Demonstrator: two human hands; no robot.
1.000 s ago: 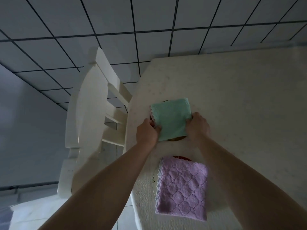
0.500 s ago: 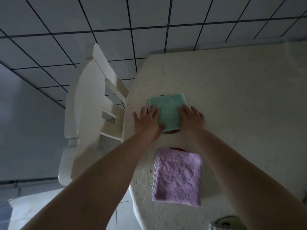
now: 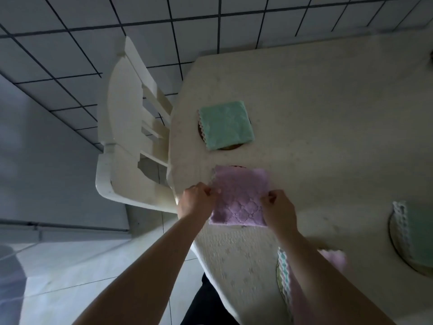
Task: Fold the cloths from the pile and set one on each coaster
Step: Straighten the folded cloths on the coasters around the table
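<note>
Both hands, left hand (image 3: 195, 200) and right hand (image 3: 278, 207), are pinching the purple cloth (image 3: 239, 195) near the desk's (image 3: 328, 102) left edge; green cloth (image 3: 226, 128) is already sitting on its coaster (image 3: 230, 147).

Pink cloth (image 3: 241, 198) hides its coaster; right-edge green cloth (image 3: 419, 233) is cut off.

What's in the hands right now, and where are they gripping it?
Both hold the purple cloth: left hand pinches its left edge, right hand its right edge.
</note>
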